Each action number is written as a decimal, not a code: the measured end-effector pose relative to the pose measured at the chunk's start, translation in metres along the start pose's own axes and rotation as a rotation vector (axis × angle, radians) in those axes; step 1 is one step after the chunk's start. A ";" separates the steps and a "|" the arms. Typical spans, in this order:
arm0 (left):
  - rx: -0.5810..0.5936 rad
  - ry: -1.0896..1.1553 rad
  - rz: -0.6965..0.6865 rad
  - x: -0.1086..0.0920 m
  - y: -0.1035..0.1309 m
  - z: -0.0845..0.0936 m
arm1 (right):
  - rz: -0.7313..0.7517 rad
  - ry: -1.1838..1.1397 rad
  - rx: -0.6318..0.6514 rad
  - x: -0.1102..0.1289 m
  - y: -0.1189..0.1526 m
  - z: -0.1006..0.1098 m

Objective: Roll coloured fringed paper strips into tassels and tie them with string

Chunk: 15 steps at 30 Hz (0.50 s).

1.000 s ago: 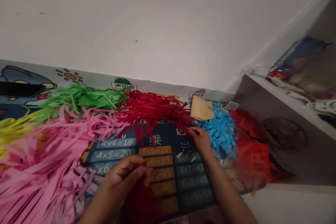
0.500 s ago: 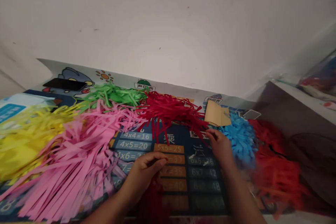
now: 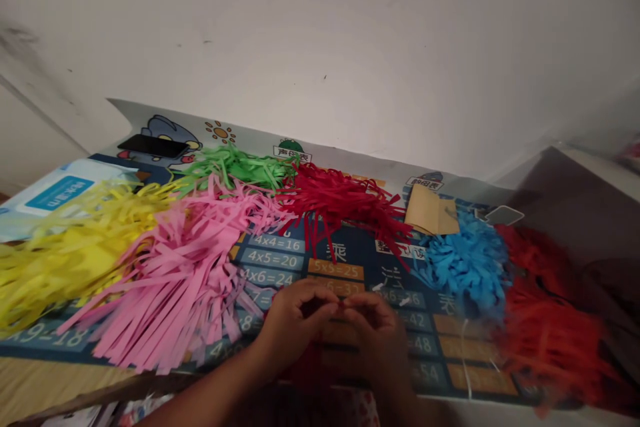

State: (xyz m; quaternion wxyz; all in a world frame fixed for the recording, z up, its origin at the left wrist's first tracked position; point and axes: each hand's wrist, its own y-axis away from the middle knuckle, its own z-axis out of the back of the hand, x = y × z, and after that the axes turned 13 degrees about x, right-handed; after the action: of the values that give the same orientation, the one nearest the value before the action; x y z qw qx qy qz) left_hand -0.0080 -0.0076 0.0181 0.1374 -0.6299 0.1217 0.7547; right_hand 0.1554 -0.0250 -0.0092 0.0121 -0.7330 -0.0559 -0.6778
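Note:
Near the table's front edge, my left hand (image 3: 295,317) pinches the top of a dark red paper tassel (image 3: 311,370). Its dim strips hang below my fingers, partly hidden by my hands. My right hand (image 3: 377,327) meets the left at the fingertips, thumb and finger closed on the same small red tip. Beyond the hands lies a pile of red paper tassels (image 3: 343,203). Pink paper tassels (image 3: 175,280) spread out to the left of my left hand. A blue paper tassel pile (image 3: 467,263) rests to the right of my right hand.
Yellow (image 3: 75,247) and green tassels (image 3: 245,167) lie left and back, orange-red ones (image 3: 555,327) at right. A phone (image 3: 153,146), a wipes pack (image 3: 55,197) and a folded tan paper (image 3: 430,211) rest on the printed mat (image 3: 277,260). A wall rises behind.
My right hand has come left and down from beside the tan paper to meet my left hand at the tassel's top. The camera view has shifted slightly.

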 end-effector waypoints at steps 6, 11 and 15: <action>0.029 -0.046 -0.053 0.002 0.004 -0.001 | 0.014 0.028 -0.068 -0.007 0.004 -0.004; 0.077 -0.212 -0.140 0.002 0.004 0.001 | 0.169 0.304 -0.018 0.000 0.008 0.002; 0.136 -0.211 -0.156 0.000 0.005 0.003 | 0.187 0.275 0.075 0.008 0.007 0.007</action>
State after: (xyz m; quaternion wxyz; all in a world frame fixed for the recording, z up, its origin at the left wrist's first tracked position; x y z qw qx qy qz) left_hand -0.0127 -0.0106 0.0188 0.2502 -0.5438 0.1080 0.7937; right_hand 0.1637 -0.0312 -0.0014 0.1103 -0.6345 -0.0105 -0.7650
